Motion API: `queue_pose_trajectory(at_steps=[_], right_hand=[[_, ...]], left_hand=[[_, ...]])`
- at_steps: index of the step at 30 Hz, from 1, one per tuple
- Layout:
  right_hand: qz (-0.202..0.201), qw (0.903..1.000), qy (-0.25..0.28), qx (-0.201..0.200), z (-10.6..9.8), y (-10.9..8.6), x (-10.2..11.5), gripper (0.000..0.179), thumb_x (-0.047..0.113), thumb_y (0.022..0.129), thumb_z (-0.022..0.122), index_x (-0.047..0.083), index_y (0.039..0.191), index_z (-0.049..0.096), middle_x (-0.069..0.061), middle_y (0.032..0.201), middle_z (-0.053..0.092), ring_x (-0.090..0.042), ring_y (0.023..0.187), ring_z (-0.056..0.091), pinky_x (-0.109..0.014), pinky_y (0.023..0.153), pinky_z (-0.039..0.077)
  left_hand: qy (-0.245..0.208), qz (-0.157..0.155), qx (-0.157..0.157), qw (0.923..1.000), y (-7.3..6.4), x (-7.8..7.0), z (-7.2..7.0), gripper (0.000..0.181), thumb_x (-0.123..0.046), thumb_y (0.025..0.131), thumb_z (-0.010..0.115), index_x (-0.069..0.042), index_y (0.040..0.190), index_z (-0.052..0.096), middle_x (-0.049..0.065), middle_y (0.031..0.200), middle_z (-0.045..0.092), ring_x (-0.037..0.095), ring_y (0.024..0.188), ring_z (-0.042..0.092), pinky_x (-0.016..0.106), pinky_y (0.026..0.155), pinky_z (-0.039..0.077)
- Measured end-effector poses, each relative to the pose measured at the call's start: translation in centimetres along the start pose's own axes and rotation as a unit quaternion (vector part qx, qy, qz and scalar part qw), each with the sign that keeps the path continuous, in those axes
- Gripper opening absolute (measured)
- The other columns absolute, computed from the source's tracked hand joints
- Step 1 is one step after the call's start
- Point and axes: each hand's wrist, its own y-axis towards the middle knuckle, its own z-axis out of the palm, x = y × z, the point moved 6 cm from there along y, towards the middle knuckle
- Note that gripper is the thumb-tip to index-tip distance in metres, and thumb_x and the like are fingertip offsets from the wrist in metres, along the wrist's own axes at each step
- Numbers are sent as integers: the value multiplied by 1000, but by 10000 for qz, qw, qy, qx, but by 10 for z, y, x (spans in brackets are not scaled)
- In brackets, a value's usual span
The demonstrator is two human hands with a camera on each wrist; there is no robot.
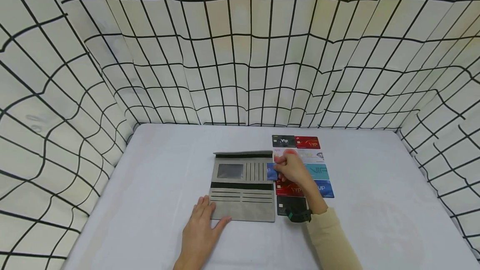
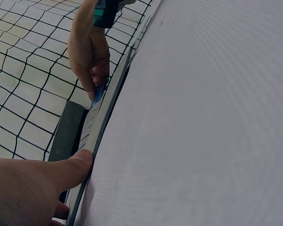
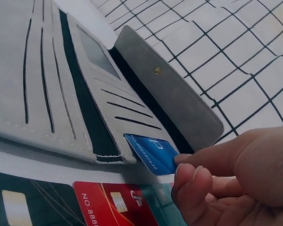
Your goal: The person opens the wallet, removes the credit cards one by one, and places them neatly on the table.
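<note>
A grey wallet [image 1: 243,211] lies unfolded on the white table, with rows of card slots, a clear window and dark inner pockets. My left hand [image 1: 198,230] rests on its lower left corner, fingers extended; in the left wrist view the thumb [image 2: 78,165] presses its edge. At the wallet's right side my right hand [image 1: 294,170] pinches a blue card [image 3: 153,153] between thumb and fingers. The card's far end lies at the rightmost upper slot; whether it has entered cannot be told. Several cards, including a red VIP card [image 1: 288,188], lie under and around the right hand.
Right of the wallet the cards form two columns, with a black Vip card [image 1: 283,141] and a red card [image 1: 307,142] at the top and a dark card [image 1: 286,204] at the bottom. Black netting [image 1: 247,36] over white walls borders the table [image 1: 375,203].
</note>
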Motion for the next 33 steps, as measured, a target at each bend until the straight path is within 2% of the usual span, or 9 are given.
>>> queue_pose_trajectory(at_steps=[14, 23, 33], right_hand=[[-150, 9997, -123, 154, 2, -4, 2, 32, 14, 90, 75, 0, 114, 59, -9, 72, 64, -16, 48, 58, -20, 49, 52], [-104, 9999, -112, 17, 1, -4, -3, 32, 14, 92, 73, -1, 117, 61, -10, 75, 65, -17, 50, 59, -20, 51, 53], [-136, 9998, -78, -110, -12, -8, -7, 33, 14, 92, 73, -1, 119, 61, -10, 77, 64, -16, 52, 59, -20, 52, 53]], left_hand=[[-14, -48, 60, 10000, 0, 1, 2, 61, -42, 81, 82, 3, 119, 68, 25, 142, 57, 41, 137, 51, 54, 113, 42], [-42, -21, -12, 10000, 1, 1, 1, 62, -42, 80, 82, 4, 119, 68, 25, 143, 56, 41, 137, 51, 54, 113, 42], [-35, -77, 34, 10000, 1, 0, 1, 61, -42, 80, 82, 3, 119, 68, 24, 142, 57, 41, 137, 51, 54, 113, 42]])
